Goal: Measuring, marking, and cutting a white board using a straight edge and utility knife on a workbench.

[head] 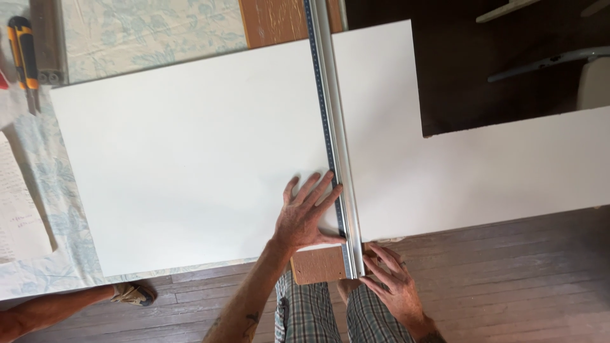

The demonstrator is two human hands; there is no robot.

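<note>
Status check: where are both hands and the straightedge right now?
Left hand flat on white board, against metal straightedge. Right hand at straightedge's near end, fingers touching it. Yellow utility knife far left, untouched.

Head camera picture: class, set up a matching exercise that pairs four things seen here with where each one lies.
Things:
1. long metal straightedge ruler
2. yellow and black utility knife
3. left hand
4. right hand

Places:
A. at the near end of the ruler, past the board's edge
B. flat on the large white board, fingers against the ruler
C. top left corner, on the floral blue cloth
D. lying across the white board from far edge to near edge

Pairs: 1-D, 2-C, 3-B, 4-A
</note>
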